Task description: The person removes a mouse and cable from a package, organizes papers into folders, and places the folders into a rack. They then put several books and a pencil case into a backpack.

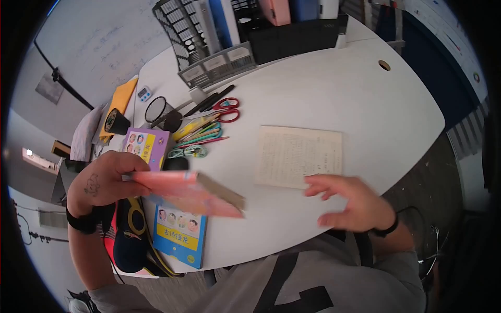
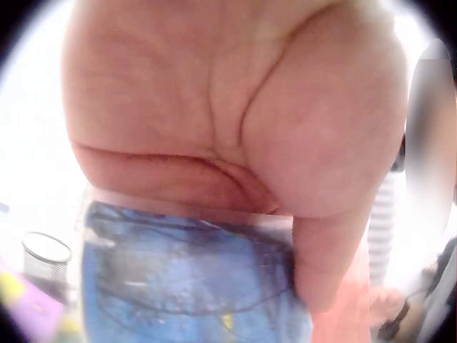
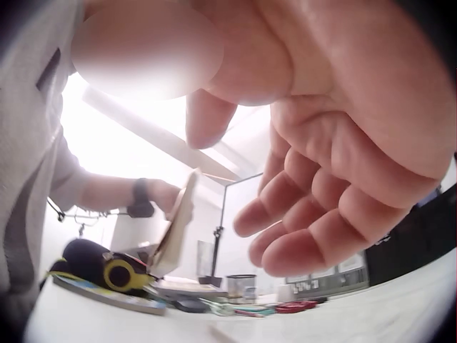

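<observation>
My white table [image 1: 391, 104], stuff bunched up along the left side.
Grey file rack [image 1: 216, 65] at the back, dark bag [image 1: 130, 248] with yellow trim at the left edge. Beige booklet [image 1: 300, 151] lies flat in front of me. The pink book [image 1: 180, 190] is up off the table, tilted, partly covering the blue book [image 1: 180, 241] in the head view; the purple book [image 1: 147, 146] lies further back. My left hand [image 1: 107, 180] is clamped on the pink book's end; my right hand [image 1: 355, 203] is well apart from it, fingers loosely spread, raised near the booklet's near right corner. Then a mesh cup [image 1: 168, 121], red-handled scissors [image 1: 216, 110] and a coiled mint cable [image 1: 193, 151].
</observation>
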The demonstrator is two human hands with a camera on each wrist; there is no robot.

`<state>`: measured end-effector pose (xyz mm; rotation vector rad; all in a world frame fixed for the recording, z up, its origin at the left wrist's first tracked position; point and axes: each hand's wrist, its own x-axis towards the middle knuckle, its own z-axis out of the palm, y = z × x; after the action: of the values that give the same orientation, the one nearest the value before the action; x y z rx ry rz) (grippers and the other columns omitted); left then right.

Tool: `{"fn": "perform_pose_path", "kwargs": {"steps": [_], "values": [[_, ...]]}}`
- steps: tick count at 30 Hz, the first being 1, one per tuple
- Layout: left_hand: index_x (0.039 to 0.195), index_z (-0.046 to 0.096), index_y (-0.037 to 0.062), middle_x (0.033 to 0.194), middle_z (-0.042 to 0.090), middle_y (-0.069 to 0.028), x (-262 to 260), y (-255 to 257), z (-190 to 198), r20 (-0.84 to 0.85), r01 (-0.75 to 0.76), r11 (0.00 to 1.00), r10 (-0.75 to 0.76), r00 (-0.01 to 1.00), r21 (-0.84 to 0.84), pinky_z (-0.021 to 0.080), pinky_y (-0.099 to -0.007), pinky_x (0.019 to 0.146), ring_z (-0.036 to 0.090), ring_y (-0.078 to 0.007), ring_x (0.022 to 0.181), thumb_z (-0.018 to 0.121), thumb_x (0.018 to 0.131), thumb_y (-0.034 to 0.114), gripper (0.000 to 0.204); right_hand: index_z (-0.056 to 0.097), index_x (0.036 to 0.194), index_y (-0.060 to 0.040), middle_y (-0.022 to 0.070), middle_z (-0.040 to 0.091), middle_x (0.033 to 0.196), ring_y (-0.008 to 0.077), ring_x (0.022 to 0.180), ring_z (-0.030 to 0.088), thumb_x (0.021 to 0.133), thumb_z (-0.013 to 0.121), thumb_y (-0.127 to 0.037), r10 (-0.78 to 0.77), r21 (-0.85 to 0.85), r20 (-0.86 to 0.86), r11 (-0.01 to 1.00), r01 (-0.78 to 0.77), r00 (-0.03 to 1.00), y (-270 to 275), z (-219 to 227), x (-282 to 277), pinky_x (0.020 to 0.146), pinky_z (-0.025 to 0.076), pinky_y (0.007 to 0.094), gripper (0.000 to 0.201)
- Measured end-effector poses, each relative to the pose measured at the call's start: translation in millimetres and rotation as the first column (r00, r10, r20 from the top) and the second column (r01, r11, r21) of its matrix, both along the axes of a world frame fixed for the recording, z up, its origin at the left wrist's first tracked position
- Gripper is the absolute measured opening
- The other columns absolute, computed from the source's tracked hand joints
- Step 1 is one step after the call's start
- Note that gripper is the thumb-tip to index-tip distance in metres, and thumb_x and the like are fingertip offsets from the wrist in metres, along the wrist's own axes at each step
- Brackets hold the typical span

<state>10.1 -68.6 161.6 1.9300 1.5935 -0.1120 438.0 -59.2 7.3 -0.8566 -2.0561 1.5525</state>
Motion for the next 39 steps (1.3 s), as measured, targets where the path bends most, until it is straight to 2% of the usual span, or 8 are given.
{"fn": "perform_pose_path", "kwargs": {"steps": [5, 7, 12, 15, 19, 25, 37, 39], "values": [[0.106, 0.066, -0.0011, 0.091, 0.067, -0.0153, 95.0, 46.6, -35.1, 0.171, 0.262, 0.962, -0.271, 0.947, 0.070, 0.050, -0.0356, 0.074, 0.067, -0.0285, 0.083, 0.076, 0.084, 0.021, 0.033, 0.044, 0.144, 0.0016, 0.0140, 0.066, 0.120, 0.0188, 0.099, 0.067, 0.088, 0.078, -0.026, -0.162, -0.206, -0.487, 0.976, 0.067, 0.858, -31.2, -27.3, -33.3, 0.078, 0.055, 0.0293, 0.071], [0.112, 0.067, -0.0022, 0.102, 0.069, -0.0166, 102.8, 56.9, -80.9, 0.086, 0.279, 0.695, -0.441, 0.893, 0.663, 0.053, -0.0351, 0.083, 0.068, -0.0305, 0.089, 0.073, 0.085, 0.010, 0.030, 0.045, 0.142, 0.0000, 0.0116, 0.067, 0.115, 0.0165, 0.082, 0.069, 0.093, 0.063, -0.009, -0.307, -0.488, -0.344, 0.866, 0.111, 0.887, -24.6, -26.0, -20.2, 0.064, 0.055, 0.0274, 0.054], [0.107, 0.069, 0.0003, 0.101, 0.070, -0.0155, 56.5, 14.5, -71.7, 0.232, -0.094, 0.892, -0.013, 0.973, 0.442, 0.053, -0.0325, 0.071, 0.068, -0.0226, 0.083, 0.068, 0.090, 0.011, 0.020, 0.055, 0.129, -0.0037, 0.0089, 0.066, 0.091, 0.0151, 0.059, 0.062, 0.092, 0.047, -0.001, -0.756, -0.394, -0.169, 0.640, 0.660, 0.632, -6.1, -52.6, 2.6, 0.054, 0.050, 0.0263, 0.038], [0.106, 0.070, 0.0019, 0.100, 0.070, -0.0159, 17.0, -43.8, -81.4, -0.016, -0.179, 0.916, 0.198, 0.980, 0.359, 0.053, -0.0346, 0.071, 0.067, -0.0255, 0.082, 0.070, 0.089, 0.015, 0.022, 0.057, 0.126, -0.0039, 0.0077, 0.066, 0.093, 0.0138, 0.069, 0.064, 0.094, 0.049, -0.001, -0.657, -0.348, -0.150, 0.734, 0.583, 0.739, 0.9, -48.7, 17.6, 0.060, 0.049, 0.0248, 0.033], [0.112, 0.068, 0.0008, 0.103, 0.069, -0.0194, 1.7, -125.3, -109.8, -0.124, -0.369, 0.875, 0.423, 0.898, 0.313, 0.052, -0.0431, 0.085, 0.066, -0.0374, 0.098, 0.071, 0.087, 0.026, 0.036, 0.054, 0.132, -0.0011, 0.0133, 0.066, 0.109, 0.0218, 0.099, 0.065, 0.087, 0.065, -0.007, -0.348, 0.202, -0.051, 0.914, 0.351, 0.936, 18.2, -4.9, 7.8, 0.078, 0.051, 0.0309, 0.046], [0.135, 0.052, -0.0032, 0.122, 0.060, -0.0278, -4.4, -164.6, -173.2, -0.261, -0.511, 0.752, 0.637, 0.725, 0.417, 0.049, -0.0446, 0.096, 0.062, -0.0425, 0.112, 0.080, 0.077, 0.043, 0.079, 0.046, 0.142, 0.0036, 0.0252, 0.053, 0.138, 0.0412, 0.130, 0.049, 0.077, 0.079, -0.026, -0.158, 0.608, 0.406, 0.782, -0.137, 0.900, 101.9, 3.8, -56.0, 0.110, 0.041, 0.0423, 0.079], [0.132, 0.057, 0.0043, 0.104, 0.062, -0.0195, 1.0, -130.0, -160.3, -0.114, -0.623, 0.743, 0.660, 0.743, 0.244, 0.053, -0.0403, 0.085, 0.066, -0.0317, 0.097, 0.076, 0.084, 0.044, 0.066, 0.036, 0.148, 0.0075, 0.0259, 0.046, 0.145, 0.0412, 0.138, 0.040, 0.065, 0.087, -0.032, -0.091, 0.337, 0.707, 0.915, -0.221, 0.701, 117.3, -5.9, -23.8, 0.116, 0.034, 0.0418, 0.104], [0.142, 0.047, 0.0051, 0.115, 0.061, -0.0193, -13.1, -113.8, -168.1, 0.480, -0.868, 0.426, 0.724, 0.497, 0.255, 0.053, -0.0395, 0.089, 0.065, -0.0277, 0.104, 0.070, 0.092, 0.043, 0.066, 0.037, 0.147, 0.0076, 0.0260, 0.045, 0.145, 0.0411, 0.138, 0.039, 0.064, 0.087, -0.031, -0.105, 0.315, 0.733, 0.928, -0.199, 0.672, 112.5, -6.3, -9.1, 0.116, 0.034, 0.0421, 0.104]]}}
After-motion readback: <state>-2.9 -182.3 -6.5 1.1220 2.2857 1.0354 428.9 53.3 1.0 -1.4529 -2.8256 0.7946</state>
